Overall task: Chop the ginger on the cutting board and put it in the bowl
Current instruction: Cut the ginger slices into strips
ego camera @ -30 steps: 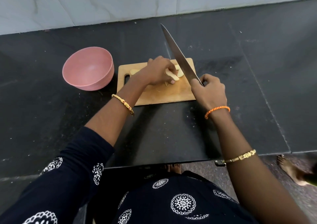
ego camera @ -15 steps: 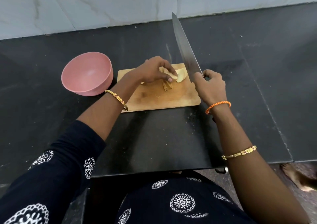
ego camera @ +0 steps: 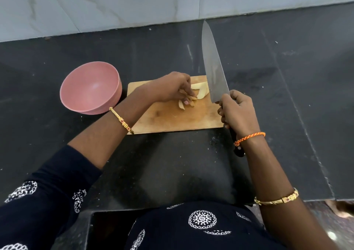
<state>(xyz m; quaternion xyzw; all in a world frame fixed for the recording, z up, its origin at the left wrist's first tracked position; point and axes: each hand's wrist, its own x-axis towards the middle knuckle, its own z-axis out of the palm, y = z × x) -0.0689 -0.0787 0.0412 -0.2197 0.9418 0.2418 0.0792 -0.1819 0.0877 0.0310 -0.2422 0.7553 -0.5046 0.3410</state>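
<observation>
Lining up the next cut

Left hand point(ego camera: 172, 89) fingers point(ego camera: 185, 102) pinch ginger point(ego camera: 199, 92) strips on the board point(ego camera: 172, 119) near the table's far edge; right hand point(ego camera: 236, 112) grips the knife point(ego camera: 213, 66) just right of them; bowl point(ego camera: 91, 88) left.

Under my left hand point(ego camera: 170, 89) the cutting board point(ego camera: 168, 119) is pale wood, matt and scuffed with stains. The knife point(ego camera: 212, 66) in my right hand point(ego camera: 237, 113) has a smooth, dull-shining steel blade and a glossy black handle. Beyond my left hand, the pink bowl point(ego camera: 92, 89) looks like matt plastic. The desk point(ego camera: 172, 173) is dark polished stone, speckled.
</observation>
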